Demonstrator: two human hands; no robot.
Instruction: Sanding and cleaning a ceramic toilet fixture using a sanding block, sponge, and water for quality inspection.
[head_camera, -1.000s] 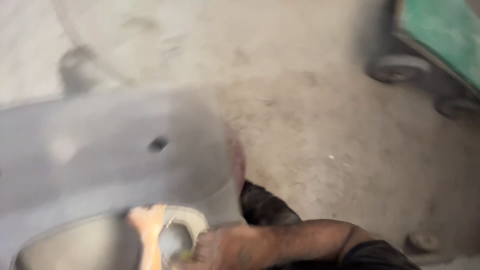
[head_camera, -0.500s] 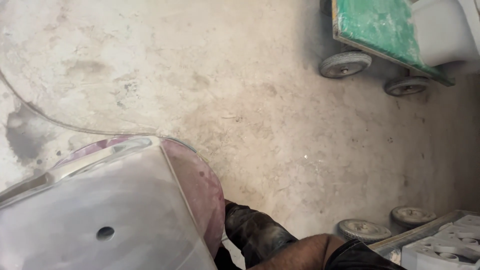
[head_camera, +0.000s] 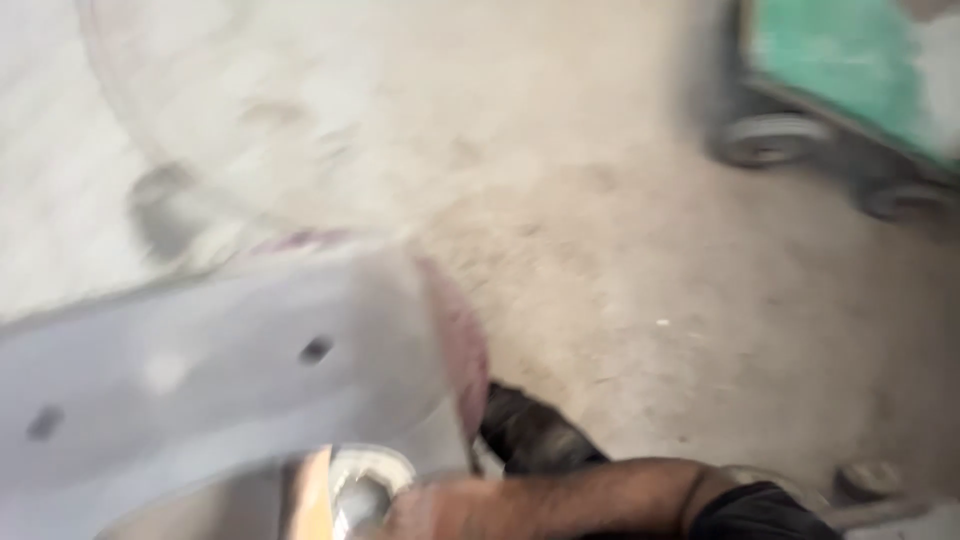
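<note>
Panel: pale grey moulded panel (head_camera: 230, 370) fills the lower left of the view, blurred by motion, with a few small dark holes (head_camera: 316, 349) punched through its face.
Long axis: it runs roughly left to right across the view, slightly rising toward the right, and ends in a curved, pinkish-stained edge (head_camera: 462, 350).
Where it lies from the hands: up and to the left of the one forearm in sight; the curved end is the part closest to that arm.
Right hand (head_camera: 440, 510): comes in from the lower right on a bare forearm with a dark sleeve (head_camera: 755, 510) behind it, and sits at the panel's lower edge, against a round pale fitting (head_camera: 365, 485) with an orange streak (head_camera: 312, 490) beside it. Too smeared to say whether the fingers are closed or spread.
Left hand: nowhere in view, so nothing to say of its grip.
Nearer hand: the right, by default, right at the panel's underside.
Dark object (head_camera: 530, 440): a black lump just beyond the forearm, below the curved end; its kind is unclear.
Floor (head_camera: 650, 280): dusty concrete.
Cart: green-topped cart (head_camera: 850, 70) on wheels (head_camera: 770, 140), well apart at the upper right.
</note>
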